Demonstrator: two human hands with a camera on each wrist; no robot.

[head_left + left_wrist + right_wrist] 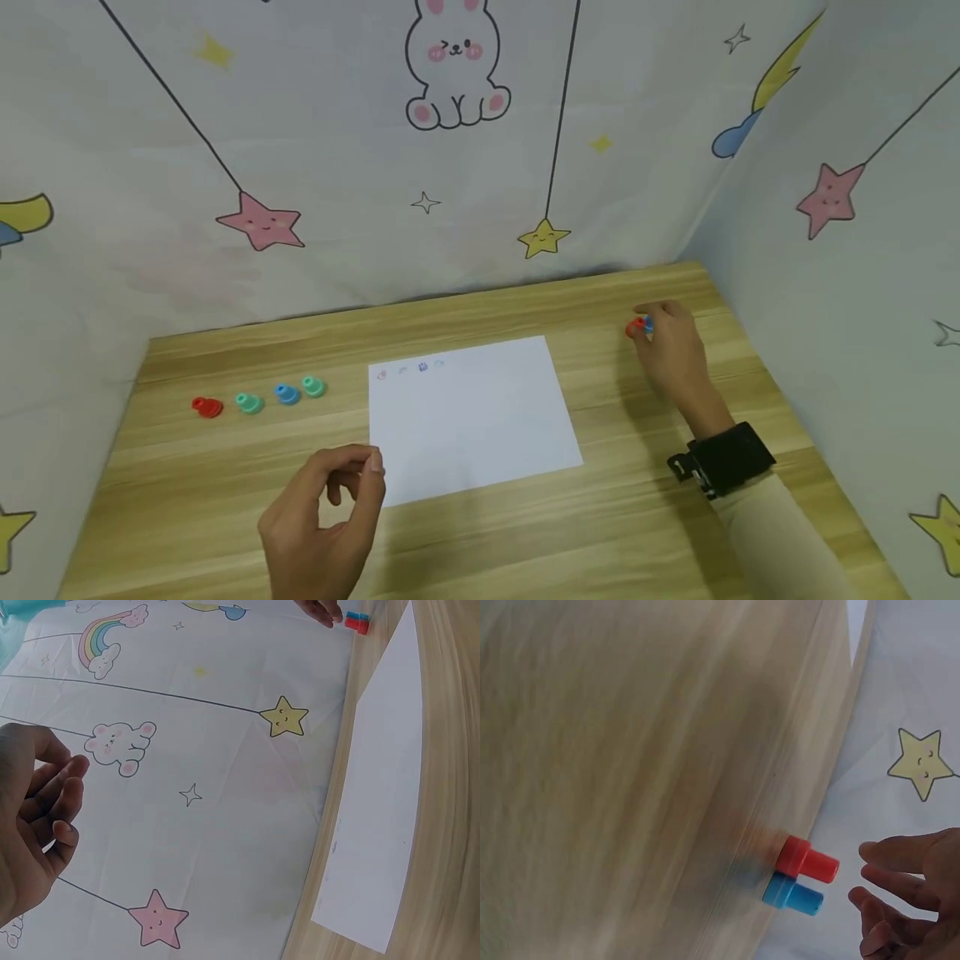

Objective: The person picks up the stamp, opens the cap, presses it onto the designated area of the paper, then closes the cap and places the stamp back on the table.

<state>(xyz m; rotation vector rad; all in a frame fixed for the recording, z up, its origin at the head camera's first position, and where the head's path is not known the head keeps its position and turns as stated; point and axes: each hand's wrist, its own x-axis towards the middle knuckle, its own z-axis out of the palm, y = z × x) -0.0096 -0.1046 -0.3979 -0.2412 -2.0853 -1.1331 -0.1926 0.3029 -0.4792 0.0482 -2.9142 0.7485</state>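
On the right of the table stand a red stamp (807, 859) and a blue stamp (792, 894), side by side with their handles up. My right hand (675, 354) reaches over them; in the right wrist view its fingers are spread a little, just short of the red handle. In the head view that hand partly covers the blue one. Loosely curled, with thumb and forefinger close together, my left hand (324, 517) hovers near the lower left corner of a white sheet of paper (480, 433), holding nothing. Small printed marks (423, 367) run along the sheet's upper left edge.
Left of the paper, a row has a red stamp (207, 407), a green stamp (249, 403), a blue stamp (287, 393) and another green stamp (313, 386). Cartoon-printed cloth (360, 167) walls the wooden table (480, 550) at the back and sides.
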